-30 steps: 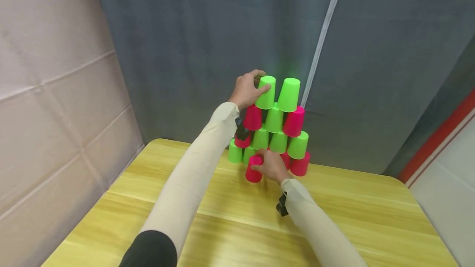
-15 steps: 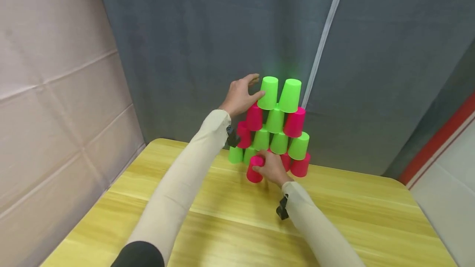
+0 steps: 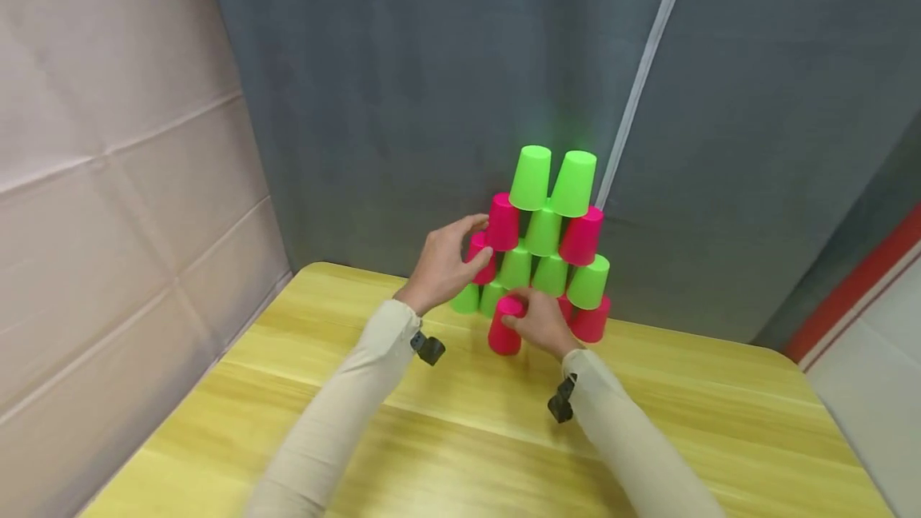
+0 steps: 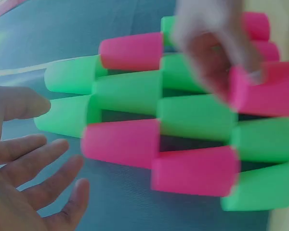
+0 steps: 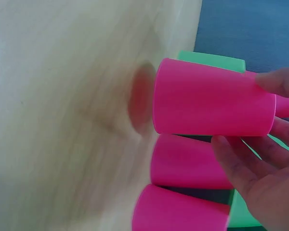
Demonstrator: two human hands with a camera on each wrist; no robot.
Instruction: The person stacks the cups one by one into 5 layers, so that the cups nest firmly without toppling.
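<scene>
A pyramid of upturned green and pink cups (image 3: 544,235) stands at the back of the yellow table (image 3: 432,438). My right hand (image 3: 538,320) grips a single pink cup (image 3: 504,332) by its top, in front of the pyramid's base. In the right wrist view this pink cup (image 5: 212,98) hangs just above the wood, with thumb and fingers of my right hand (image 5: 265,159) curled round it. My left hand (image 3: 446,258) is open with spread fingers beside a pink cup (image 3: 480,250) on the pyramid's left flank. The left wrist view shows the left hand (image 4: 33,183) apart from the cups.
A grey curtain (image 3: 432,86) hangs right behind the pyramid. A beige padded wall (image 3: 108,182) closes the left side. The table's right rear corner (image 3: 777,354) is rounded, with floor beyond. Bare wood stretches in front of the cups.
My left hand let go of the top left green cup and dropped down to the pyramid's left side. My right hand kept hold of the pink cup at the base.
</scene>
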